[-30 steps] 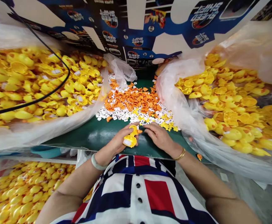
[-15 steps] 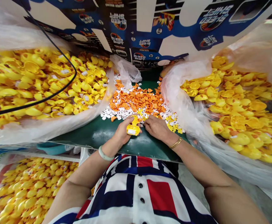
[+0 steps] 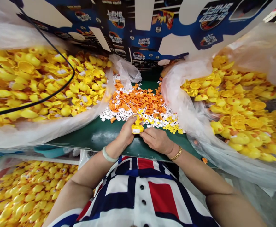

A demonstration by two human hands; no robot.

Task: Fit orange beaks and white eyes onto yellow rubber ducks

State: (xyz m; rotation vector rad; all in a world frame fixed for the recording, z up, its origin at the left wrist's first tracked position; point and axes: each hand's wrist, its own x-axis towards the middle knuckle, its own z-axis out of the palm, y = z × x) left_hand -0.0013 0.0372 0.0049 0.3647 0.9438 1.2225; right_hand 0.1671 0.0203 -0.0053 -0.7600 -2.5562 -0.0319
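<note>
Since half a second ago, your right hand (image 3: 158,140) is off the edge of the bits pile and back at the duck shell (image 3: 136,130). Left hand (image 3: 126,130) keeps its grip, thumb at the shell's upper left. Shell is hollow side up, white patch at its lower end, same as before.

Shell sits between your hands, above the near part of the green table (image 3: 81,135), just short of the pile. Left is clamped on it. Right has fingertips bunched at the shell's lower right edge; can't tell if they pinch a small bit or only touch the shell. Hands are close together, shell bridging them.

Beyond your hands: orange bits (image 3: 149,101) in the middle, white bits (image 3: 119,116) around them, yellow bits (image 3: 173,128) toward the right. Yellow shells fill the left bag (image 3: 81,124) and the right bag (image 3: 182,104). One stray orange bit (image 3: 204,160) lies near the table's front edge, right of your right wrist.
</note>
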